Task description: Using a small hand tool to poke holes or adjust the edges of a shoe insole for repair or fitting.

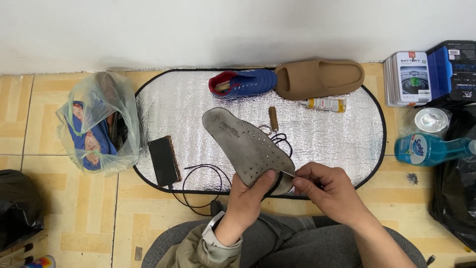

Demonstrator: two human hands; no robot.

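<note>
A grey perforated shoe insole [247,146], flat and thin, is held above the silver quilted foil mat [168,99] that is spread on the tiled floor [69,198]. The left hand [248,198] is closed on the insole's near end, thumb on top, fingers underneath. The right hand [329,191] is pinched on the near edge of the same insole, seemingly on a thin layer at the rim; whether anything else is held between those fingers cannot be told.

Handling, judged: the insole is taken as light, pliant foam with a slightly grippy, worn surface. It is likely to bend if held by one tip only, so a hold near the heel or mid-length, thumb against fingers, is judged best. The edge layer may tear if pulled hard.

Noted on the mat: a blue lace-up sneaker with a red lining [243,83], a tan foam slide sandal [319,78], a small yellow-capped tube [326,104], a wooden-handled tool [273,118], a black phone [164,161] with a black cable [198,183]. Beside the mat: a clear plastic bag [98,124], a blue liquid bottle [431,148].
</note>
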